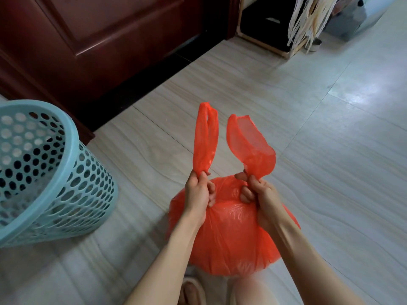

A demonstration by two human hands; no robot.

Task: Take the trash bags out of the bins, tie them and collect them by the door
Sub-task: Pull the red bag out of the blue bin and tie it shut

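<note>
One bag [229,234], one bin [50,170] — two hands [198,192] gripping.

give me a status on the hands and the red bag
Left hand grips one handle, right hand the other. Red plastic trash bag out of the blue perforated bin, not knotted. Nothing in the way.

A home entryway, seen from above: a dark red panelled wooden door [92,36] fills the upper left of the frame, meeting pale, wood-grain floor tiles [330,128]. A perforated light-blue plastic bin [72,183] stands at the left edge. At upper right, a mop's pale strands [306,20] hang beside a light wooden shelf frame [264,44]. A house slipper [191,289] shows at the bottom.
</note>
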